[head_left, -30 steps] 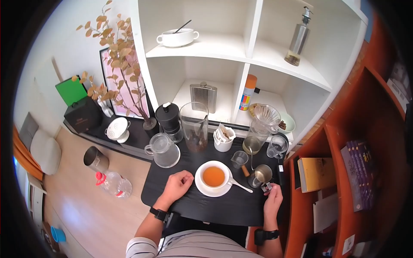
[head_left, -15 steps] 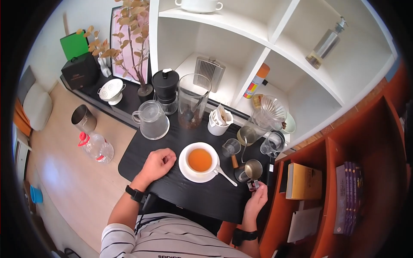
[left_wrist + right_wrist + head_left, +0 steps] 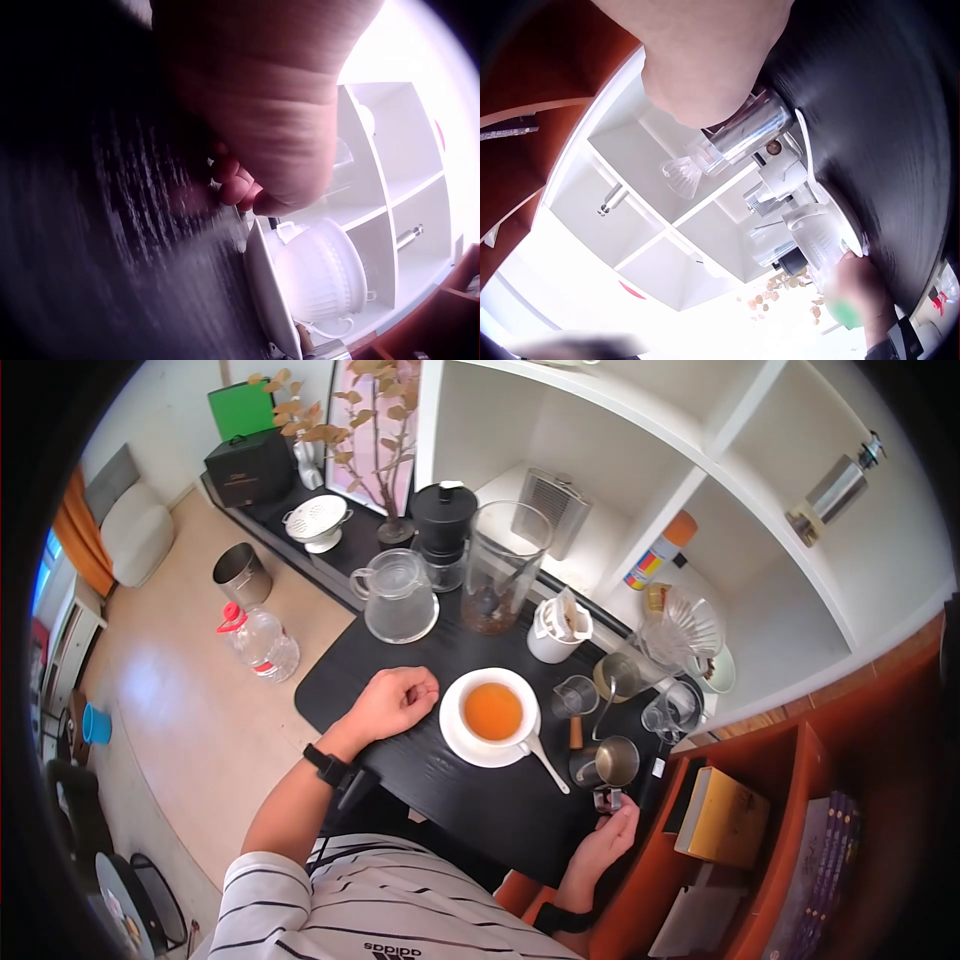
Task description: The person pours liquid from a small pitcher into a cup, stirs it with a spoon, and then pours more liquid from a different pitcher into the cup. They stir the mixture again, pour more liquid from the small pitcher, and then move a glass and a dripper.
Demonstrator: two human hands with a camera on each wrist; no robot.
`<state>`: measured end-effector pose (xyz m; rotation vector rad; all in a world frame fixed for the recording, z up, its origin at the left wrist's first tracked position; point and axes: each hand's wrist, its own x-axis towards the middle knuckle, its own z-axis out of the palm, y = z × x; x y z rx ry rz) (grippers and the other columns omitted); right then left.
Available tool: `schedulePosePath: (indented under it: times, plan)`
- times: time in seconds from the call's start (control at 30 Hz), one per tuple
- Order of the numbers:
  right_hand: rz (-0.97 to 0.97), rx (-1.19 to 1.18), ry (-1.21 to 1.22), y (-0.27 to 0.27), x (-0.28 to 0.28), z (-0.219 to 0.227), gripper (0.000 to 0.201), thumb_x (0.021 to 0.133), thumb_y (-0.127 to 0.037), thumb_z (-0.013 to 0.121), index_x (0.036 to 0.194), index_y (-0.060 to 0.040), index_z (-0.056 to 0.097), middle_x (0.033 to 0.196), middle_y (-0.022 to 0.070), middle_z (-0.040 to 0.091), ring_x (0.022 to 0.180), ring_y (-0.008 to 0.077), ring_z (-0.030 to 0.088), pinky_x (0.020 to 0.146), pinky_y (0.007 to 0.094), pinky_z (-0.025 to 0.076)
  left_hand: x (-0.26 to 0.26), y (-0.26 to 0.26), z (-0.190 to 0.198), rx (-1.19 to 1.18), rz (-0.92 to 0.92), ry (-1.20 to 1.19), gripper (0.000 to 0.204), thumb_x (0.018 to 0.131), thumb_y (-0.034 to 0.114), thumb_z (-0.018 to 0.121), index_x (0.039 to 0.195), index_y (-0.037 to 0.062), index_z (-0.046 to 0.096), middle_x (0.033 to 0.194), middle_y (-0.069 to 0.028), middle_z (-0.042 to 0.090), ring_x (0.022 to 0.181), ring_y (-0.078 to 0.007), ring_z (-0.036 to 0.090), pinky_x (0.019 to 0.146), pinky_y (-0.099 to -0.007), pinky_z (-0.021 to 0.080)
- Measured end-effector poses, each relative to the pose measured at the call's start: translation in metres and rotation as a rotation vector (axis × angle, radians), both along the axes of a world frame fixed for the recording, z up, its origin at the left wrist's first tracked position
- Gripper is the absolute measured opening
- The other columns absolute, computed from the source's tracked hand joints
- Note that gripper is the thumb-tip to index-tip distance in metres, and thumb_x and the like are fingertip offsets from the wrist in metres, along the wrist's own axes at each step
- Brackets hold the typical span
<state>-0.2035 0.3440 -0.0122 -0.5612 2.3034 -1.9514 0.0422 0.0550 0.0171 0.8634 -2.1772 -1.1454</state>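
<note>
A white cup of amber liquid (image 3: pixel 493 711) stands on a white saucer (image 3: pixel 462 748), a white spoon (image 3: pixel 550 767) at its right. My left hand (image 3: pixel 395 703) rests on the black table left of the saucer, fingers loosely curled around nothing. In the left wrist view that hand (image 3: pixel 262 112) is beside the cup (image 3: pixel 319 274). At the table's right, my right hand (image 3: pixel 603 845) holds the handle of a small metal pitcher (image 3: pixel 590 767); the fingertips are partly hidden. The right wrist view shows the pitcher (image 3: pixel 751 131) just beyond the hand (image 3: pixel 705 64).
Behind the cup stand a glass jug (image 3: pixel 397 600), a black grinder (image 3: pixel 443 525), a tall glass (image 3: pixel 495 600), a white cup with a drip bag (image 3: pixel 550 640) and a small wooden-handled glass (image 3: pixel 575 698). White shelves (image 3: pixel 700 495) are behind, a red-brown bookcase (image 3: pixel 790 795) right.
The head view has turned and shifted, so the table sits differently in frame. Both hands keep their places beside the saucer and at the metal pitcher.
</note>
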Motion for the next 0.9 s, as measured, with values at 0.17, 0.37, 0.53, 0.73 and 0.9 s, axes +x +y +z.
schedulePosePath:
  times: [0.17, 0.37, 0.53, 0.73, 0.9]
  plan:
    - [-0.022, -0.002, 0.013, -0.004, 0.001, 0.003, 0.036, 0.117, -0.025, 0.042, 0.112, -0.0019, 0.069, 0.086, -0.0034, 0.057, 0.070, 0.0047, 0.041, 0.061, 0.0239, 0.031, 0.001, -0.005, 0.001, -0.014, -0.029, 0.003, 0.008, 0.094, 0.010, 0.072, 0.098, 0.0026, 0.072, 0.077, -0.0050, 0.066, 0.066, -0.0128, 0.061, 0.062, -0.0306, 0.051]
    - [-0.013, -0.038, -0.037, -0.003, -0.002, -0.001, 0.038, 0.119, -0.029, 0.042, 0.114, -0.0011, 0.067, 0.096, 0.0000, 0.062, 0.082, 0.0074, 0.052, 0.069, 0.0236, 0.038, 0.004, -0.009, -0.007, -0.044, -0.077, 0.040, 0.008, 0.094, 0.009, 0.072, 0.098, 0.0023, 0.072, 0.077, -0.0067, 0.064, 0.066, -0.0169, 0.062, 0.063, -0.0331, 0.051]
    - [-0.024, -0.050, -0.022, -0.003, -0.004, -0.006, 0.041, 0.119, -0.032, 0.041, 0.118, 0.0003, 0.067, 0.099, 0.0012, 0.064, 0.085, 0.0081, 0.054, 0.073, 0.0247, 0.041, 0.005, -0.011, -0.009, -0.090, -0.100, 0.053, 0.008, 0.093, 0.008, 0.071, 0.098, 0.0021, 0.072, 0.077, -0.0081, 0.064, 0.067, -0.0205, 0.064, 0.063, -0.0345, 0.052]
    - [-0.086, -0.022, -0.028, -0.004, -0.006, -0.010, 0.044, 0.119, -0.037, 0.041, 0.118, -0.0035, 0.069, 0.099, 0.0002, 0.068, 0.082, 0.0069, 0.057, 0.071, 0.0223, 0.040, 0.003, -0.014, -0.011, -0.095, -0.111, 0.058, 0.007, 0.093, 0.008, 0.071, 0.096, 0.0022, 0.071, 0.077, -0.0091, 0.064, 0.070, -0.0245, 0.065, 0.066, -0.0372, 0.053]
    - [-0.118, -0.006, 0.014, -0.003, -0.008, -0.012, 0.048, 0.119, -0.040, 0.040, 0.116, -0.0032, 0.070, 0.096, 0.0000, 0.068, 0.079, 0.0064, 0.056, 0.067, 0.0220, 0.037, 0.002, -0.016, -0.013, -0.089, -0.142, 0.076, 0.005, 0.091, 0.009, 0.069, 0.092, 0.0041, 0.068, 0.073, -0.0092, 0.062, 0.074, -0.0314, 0.065, 0.070, -0.0443, 0.053]
